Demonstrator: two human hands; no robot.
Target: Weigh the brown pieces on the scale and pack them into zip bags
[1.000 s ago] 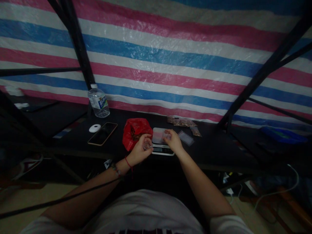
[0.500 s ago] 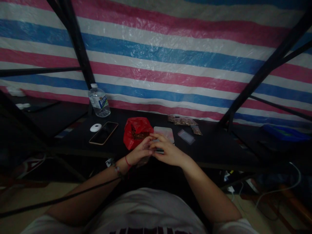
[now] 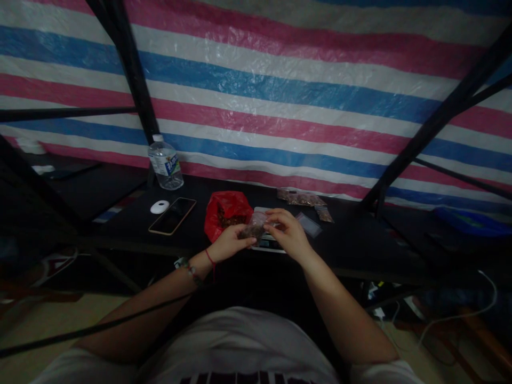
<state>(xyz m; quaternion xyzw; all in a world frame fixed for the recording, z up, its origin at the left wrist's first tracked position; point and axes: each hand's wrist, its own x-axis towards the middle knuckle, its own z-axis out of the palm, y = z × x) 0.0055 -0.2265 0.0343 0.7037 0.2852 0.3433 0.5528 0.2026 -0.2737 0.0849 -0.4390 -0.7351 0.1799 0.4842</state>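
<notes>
A small clear zip bag (image 3: 255, 226) with brown bits at its bottom is stretched between my two hands. My left hand (image 3: 231, 241) pinches its lower left side, thumb in front. On the opposite side, my right hand (image 3: 290, 234) grips the bag's upper right edge between thumb and fingers. Beneath the bag lies a flat white device, apparently a small scale (image 3: 269, 249), mostly covered by the bag and my right hand. Just left of it sits an open red plastic bag (image 3: 213, 217) with brown dried pieces inside.
Several filled small bags (image 3: 306, 199) lie at the back, with another filled one (image 3: 324, 214) nearer. A flat clear bag (image 3: 310, 226) is right of my hand. Phone (image 3: 173, 216), white case (image 3: 159, 207) and bottle (image 3: 166, 164) stand left. Black frame bars (image 3: 134, 80) rise before striped sheeting.
My hands have moved apart and up slightly, the right one shifting right. The small bag, mostly hidden by my fingers before, now shows between them over the white device.
</notes>
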